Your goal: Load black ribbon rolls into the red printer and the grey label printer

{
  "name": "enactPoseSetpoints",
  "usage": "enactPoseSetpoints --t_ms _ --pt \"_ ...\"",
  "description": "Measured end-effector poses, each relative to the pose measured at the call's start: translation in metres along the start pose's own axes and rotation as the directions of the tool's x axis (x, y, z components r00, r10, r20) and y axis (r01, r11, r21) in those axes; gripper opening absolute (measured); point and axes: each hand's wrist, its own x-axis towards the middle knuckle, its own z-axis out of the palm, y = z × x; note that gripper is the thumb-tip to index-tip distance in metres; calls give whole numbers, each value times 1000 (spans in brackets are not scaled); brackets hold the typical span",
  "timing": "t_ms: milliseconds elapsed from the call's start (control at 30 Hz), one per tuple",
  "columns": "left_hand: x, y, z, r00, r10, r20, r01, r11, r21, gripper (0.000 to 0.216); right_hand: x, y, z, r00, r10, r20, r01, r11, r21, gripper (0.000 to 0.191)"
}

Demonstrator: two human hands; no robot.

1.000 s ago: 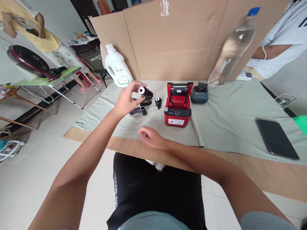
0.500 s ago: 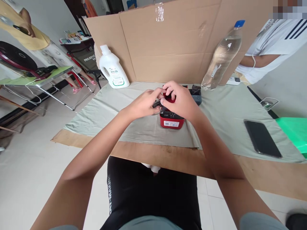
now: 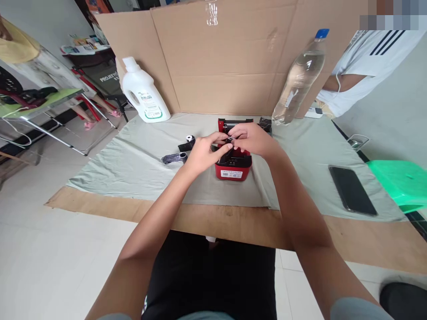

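A small red and black printer-like machine (image 3: pixel 233 174) stands on the cloth with its top open, its red-edged lid (image 3: pixel 220 125) raised at the back. Over the opening, my left hand (image 3: pixel 206 153) has its thumb and fingers closed around a dark ribbon roll (image 3: pixel 227 155), partly hidden by the fingers. From the other side, my right hand (image 3: pixel 253 138) pinches at the same dark piece, fingertips close to the left thumb. To the left of my left hand lie a black ribbon roll (image 3: pixel 171 158) with a loose tail and another roll with a white core (image 3: pixel 189 138).
Behind the machine rises a cardboard screen (image 3: pixel 227 58). A white jug (image 3: pixel 145 93) stands back left, and a clear water bottle (image 3: pixel 298 84) back right. A black phone (image 3: pixel 352 190) lies at right, near a green plastic stool (image 3: pixel 398 180). People stand behind on both sides.
The dark piece has moved from the machine's left side to over its opening, both hands with it. My head view has shifted, and the loose rolls at left now show.
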Motion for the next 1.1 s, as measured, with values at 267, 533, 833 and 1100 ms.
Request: enactPoseSetpoints --t_ms 267,533,833,1100 --pt "-18 -19 20 984 99 -149 -79 988 135 19 2 0 -2 990 141 -25 -136 980 145 14" --pt "-27 -15 24 934 327 -144 -298 935 193 20 -5 3 -21 965 173 195 -127 965 -228 10" --pt "-63 0 48 834 550 -49 -509 800 318 25 6 13 -18 930 172 325 -22 909 -416 20" --pt "-53 -5 64 566 820 -81 -704 532 470 17 9 25 -4 982 149 115 -53 805 -591 10"
